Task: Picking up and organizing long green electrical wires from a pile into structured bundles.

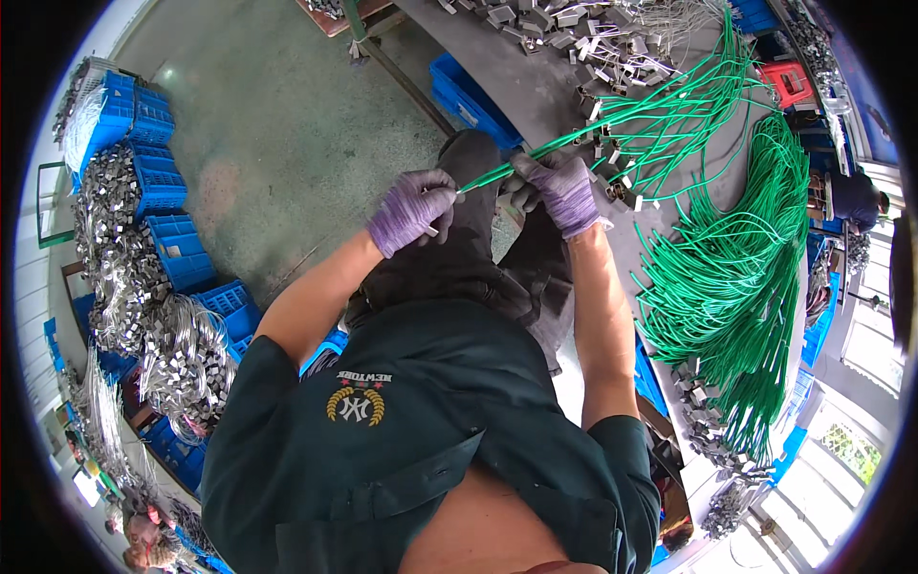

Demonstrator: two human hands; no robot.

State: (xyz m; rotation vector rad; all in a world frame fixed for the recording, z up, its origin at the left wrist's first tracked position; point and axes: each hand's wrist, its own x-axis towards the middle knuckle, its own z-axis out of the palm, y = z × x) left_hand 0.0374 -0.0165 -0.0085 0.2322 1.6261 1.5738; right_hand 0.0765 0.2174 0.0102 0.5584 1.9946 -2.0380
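A thin bundle of green cables point(491, 176) stretches between my hands above my lap. My right hand point(557, 189), in a grey and purple glove, is closed round the bundle. Gloved the same way, my left hand point(418, 209) pinches at the cable ends with its fingertips. A small pale piece point(432, 231) shows beneath the left fingers; its kind is unclear. Beyond my right hand the green cables point(660, 120) fan out over the dark table point(535, 81), and small metal boxes point(612, 153) lie beside them.
A big heap of green cables point(736, 258) covers the table's right side. More metal boxes with pale wires point(622, 43) are piled at its far end. A blue crate point(470, 100) stands by the table's edge. Blue crates point(180, 251) and heaped metal parts point(120, 258) line the left.
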